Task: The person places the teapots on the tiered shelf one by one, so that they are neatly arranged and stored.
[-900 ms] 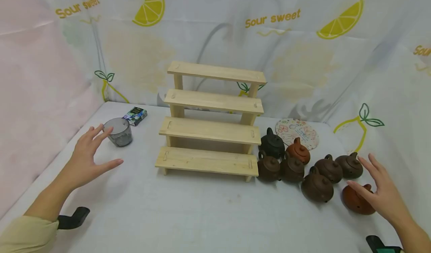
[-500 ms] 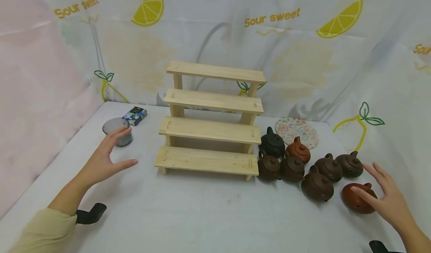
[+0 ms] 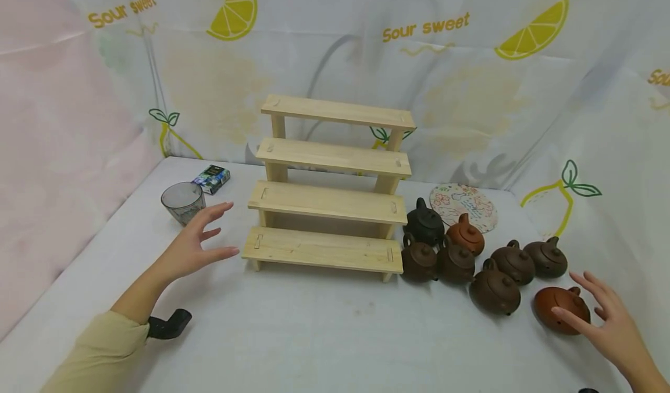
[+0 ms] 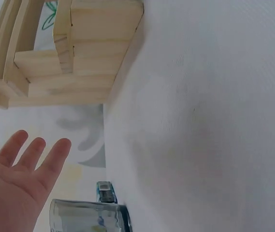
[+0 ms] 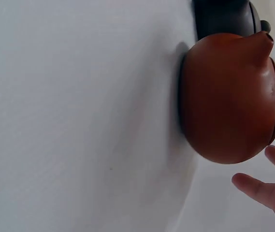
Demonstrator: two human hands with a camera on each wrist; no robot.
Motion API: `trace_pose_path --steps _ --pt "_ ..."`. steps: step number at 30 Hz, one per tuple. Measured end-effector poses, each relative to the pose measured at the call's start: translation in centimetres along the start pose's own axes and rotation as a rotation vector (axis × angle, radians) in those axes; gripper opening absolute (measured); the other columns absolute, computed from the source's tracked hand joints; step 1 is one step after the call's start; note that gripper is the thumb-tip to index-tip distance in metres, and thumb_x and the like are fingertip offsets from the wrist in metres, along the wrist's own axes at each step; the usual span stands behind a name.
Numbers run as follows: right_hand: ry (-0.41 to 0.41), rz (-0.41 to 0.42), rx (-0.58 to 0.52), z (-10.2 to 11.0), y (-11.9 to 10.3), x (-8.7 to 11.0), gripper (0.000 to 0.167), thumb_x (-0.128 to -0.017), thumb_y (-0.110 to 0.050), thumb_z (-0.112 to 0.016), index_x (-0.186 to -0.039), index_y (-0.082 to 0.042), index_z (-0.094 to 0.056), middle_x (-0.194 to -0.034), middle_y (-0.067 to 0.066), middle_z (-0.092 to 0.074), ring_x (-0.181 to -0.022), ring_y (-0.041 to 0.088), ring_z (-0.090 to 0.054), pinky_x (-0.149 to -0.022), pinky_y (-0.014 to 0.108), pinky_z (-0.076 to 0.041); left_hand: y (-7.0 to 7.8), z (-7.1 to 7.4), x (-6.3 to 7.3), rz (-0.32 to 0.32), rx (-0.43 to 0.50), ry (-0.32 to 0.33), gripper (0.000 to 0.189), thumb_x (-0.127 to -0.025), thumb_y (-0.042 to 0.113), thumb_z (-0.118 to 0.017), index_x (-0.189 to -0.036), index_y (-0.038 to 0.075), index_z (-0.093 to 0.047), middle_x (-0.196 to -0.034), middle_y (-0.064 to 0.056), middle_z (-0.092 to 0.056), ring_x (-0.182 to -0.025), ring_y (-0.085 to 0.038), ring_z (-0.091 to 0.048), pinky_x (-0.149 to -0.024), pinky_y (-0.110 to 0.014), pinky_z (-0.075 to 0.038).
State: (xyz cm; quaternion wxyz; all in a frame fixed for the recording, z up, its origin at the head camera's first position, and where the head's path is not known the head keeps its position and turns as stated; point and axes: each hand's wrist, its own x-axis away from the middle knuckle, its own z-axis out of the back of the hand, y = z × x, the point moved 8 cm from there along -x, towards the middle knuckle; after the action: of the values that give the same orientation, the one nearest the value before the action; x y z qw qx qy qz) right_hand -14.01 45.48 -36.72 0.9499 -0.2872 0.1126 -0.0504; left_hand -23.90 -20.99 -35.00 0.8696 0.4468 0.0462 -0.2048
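Note:
My left hand (image 3: 191, 247) hovers over the white table, fingers spread and nothing in them, between a clear glass cup (image 3: 184, 201) and the four-tier wooden stand (image 3: 324, 250). In the left wrist view its fingers point toward the stand, and the glass cup (image 4: 86, 216) lies beyond the palm. My right hand (image 3: 612, 323) is at the far right with its thumb and fingers apart. Closest to it is a reddish-brown teapot (image 3: 560, 310); the thumb overlaps this pot in the head view. In the right wrist view the fingertips are near the side of the reddish teapot (image 5: 229, 101).
Several dark brown teapots (image 3: 494, 291) cluster right of the stand, along with a black teapot (image 3: 424, 227) and a smaller red-brown one (image 3: 466, 236). A round patterned mat (image 3: 466, 204) lies behind them. A small patterned box (image 3: 211, 179) sits behind the cup.
My left hand has moved right, away from the glass cup and toward the stand. My right hand has shifted slightly down and right beside the reddish teapot.

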Motion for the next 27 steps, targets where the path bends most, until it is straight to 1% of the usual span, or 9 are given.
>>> trace_pose_path --steps 7,10,12,14,16,20,21,23,27 --pt "-0.013 -0.049 0.014 -0.4 0.9 0.0 0.079 -0.087 -0.023 -0.068 -0.145 0.002 -0.021 -0.147 0.034 -0.006 -0.132 0.051 -0.004 -0.081 0.074 -0.026 -0.3 -1.8 -1.0 0.031 0.126 -0.072 0.089 -0.077 0.012 -0.078 -0.146 0.012 -0.024 -0.145 -0.022 -0.025 -0.127 -0.045 -0.032 -0.088 -0.05 -0.044" --pt "-0.026 -0.064 0.021 -0.7 1.7 0.0 0.08 -0.086 -0.024 -0.069 -0.145 0.001 -0.021 -0.145 0.035 -0.01 -0.133 0.049 -0.005 -0.077 0.073 -0.03 -0.5 -2.6 -1.4 0.043 0.169 -0.103 0.091 -0.076 0.011 -0.078 -0.147 0.016 -0.021 -0.142 -0.025 -0.029 -0.124 -0.045 -0.037 -0.085 -0.047 -0.047" --pt "-0.038 -0.079 0.02 -0.9 2.3 0.1 0.081 -0.086 -0.025 -0.069 -0.146 0.001 -0.02 -0.142 0.036 -0.014 -0.131 0.051 -0.009 -0.075 0.073 -0.031 -0.6 -3.0 -1.6 0.049 0.183 -0.112 0.094 -0.076 0.01 -0.078 -0.148 0.019 -0.019 -0.141 -0.026 -0.031 -0.121 -0.045 -0.041 -0.084 -0.045 -0.049" --pt "-0.05 -0.095 0.024 -1.2 3.0 0.1 0.083 -0.086 -0.028 -0.069 -0.146 0.001 -0.019 -0.138 0.037 -0.019 -0.126 0.052 -0.016 -0.075 0.072 -0.032 -0.6 -3.2 -1.9 0.054 0.168 -0.114 0.097 -0.075 0.011 -0.079 -0.148 0.022 -0.017 -0.139 -0.026 -0.033 -0.118 -0.043 -0.045 -0.081 -0.042 -0.051" --pt "-0.062 -0.103 0.018 -1.4 3.5 0.1 0.084 -0.086 -0.028 -0.069 -0.146 0.002 -0.019 -0.136 0.038 -0.021 -0.122 0.054 -0.018 -0.081 0.073 -0.028 -0.7 -3.4 -2.1 0.058 0.147 -0.111 0.098 -0.074 0.012 -0.08 -0.149 0.024 -0.016 -0.137 -0.026 -0.036 -0.116 -0.042 -0.048 -0.078 -0.039 -0.052" --pt "-0.068 -0.094 0.001 -1.7 3.9 0.2 0.085 -0.084 -0.027 -0.071 -0.145 0.003 -0.02 -0.137 0.038 -0.02 -0.126 0.053 -0.013 -0.09 0.073 -0.019 -0.9 -3.5 -2.3 0.07 0.095 -0.11 0.099 -0.073 0.013 -0.081 -0.148 0.025 -0.018 -0.134 -0.024 -0.041 -0.113 -0.04 -0.05 -0.075 -0.035 -0.053" --pt "-0.073 -0.098 0.003 -1.8 4.0 0.2 0.085 -0.084 -0.027 -0.071 -0.145 0.003 -0.02 -0.138 0.039 -0.018 -0.127 0.054 -0.012 -0.089 0.072 -0.02 -0.9 -3.5 -2.4 0.075 0.091 -0.111 0.099 -0.072 0.013 -0.081 -0.148 0.026 -0.018 -0.134 -0.024 -0.042 -0.113 -0.04 -0.05 -0.075 -0.036 -0.053" --pt "-0.086 -0.115 0.016 -1.8 4.1 0.1 0.086 -0.085 -0.029 -0.07 -0.145 0.003 -0.018 -0.139 0.039 -0.016 -0.124 0.055 -0.014 -0.084 0.072 -0.027 -1.0 -3.5 -2.4 0.086 0.084 -0.114 0.1 -0.072 0.014 -0.081 -0.148 0.027 -0.018 -0.133 -0.023 -0.042 -0.115 -0.04 -0.048 -0.075 -0.036 -0.053" --pt "-0.115 -0.15 0.056 -1.9 4.4 -0.2 0.087 -0.085 -0.034 -0.069 -0.145 0.003 -0.018 -0.136 0.04 -0.015 -0.112 0.057 -0.023 -0.07 0.064 -0.039 -1.2 -3.5 -2.5 0.113 0.089 -0.125 0.101 -0.072 0.016 -0.081 -0.148 0.028 -0.016 -0.133 -0.022 -0.044 -0.118 -0.039 -0.046 -0.076 -0.034 -0.052"
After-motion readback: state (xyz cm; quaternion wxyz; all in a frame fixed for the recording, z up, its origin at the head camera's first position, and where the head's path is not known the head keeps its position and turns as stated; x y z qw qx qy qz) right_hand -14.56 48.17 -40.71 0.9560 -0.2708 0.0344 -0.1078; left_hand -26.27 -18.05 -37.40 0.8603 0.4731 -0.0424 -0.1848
